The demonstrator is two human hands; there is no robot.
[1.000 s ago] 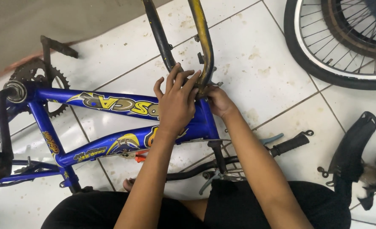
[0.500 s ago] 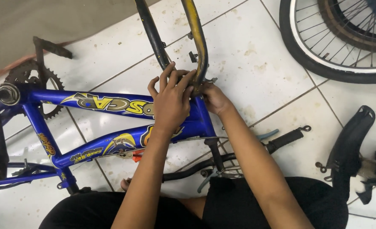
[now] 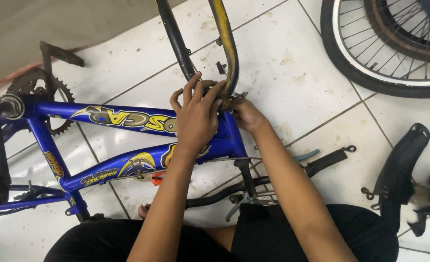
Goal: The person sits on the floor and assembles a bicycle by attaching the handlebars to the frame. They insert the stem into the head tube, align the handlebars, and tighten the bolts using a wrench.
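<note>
Head view: my left hand (image 3: 198, 119) is wrapped over the head tube of the blue bike frame (image 3: 127, 162), which lies on the tiled floor (image 3: 292, 63). My right hand (image 3: 244, 114) pinches at the fork (image 3: 224, 43) crown; exact grip hidden. I'd brace the frame and keep fingers clear.

Both forearms are bare from the lower edge of the frame upward, no sleeves showing; the left hand (image 3: 195, 119) and right hand (image 3: 246, 114) wear no gloves, rings or watch; black trousers (image 3: 283, 233) cover the legs along the bottom centre.
</note>
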